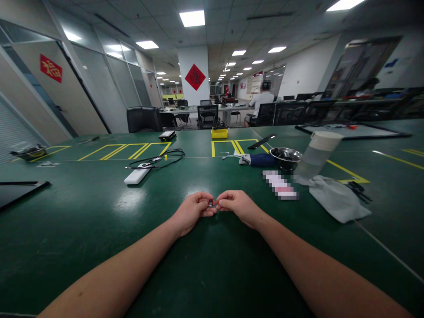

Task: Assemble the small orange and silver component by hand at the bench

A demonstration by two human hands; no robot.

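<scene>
My two hands meet over the middle of the green table (99, 221). My left hand (193, 211) is curled, its fingertips pinching a tiny dark metal part (210, 203). My right hand (237, 206) is also curled and pinches the same small part from the other side. Both forearms rest on the table. The part is too small to make out clearly.
Behind my hands lie a white power bank (137, 174) with a black cable (159, 158), a metal bowl (285, 157), a clear lidded cup (316, 154), a grey cloth (338, 197), a yellow tray (219, 133) and a dark blue roll (261, 160). A person sits at a far desk.
</scene>
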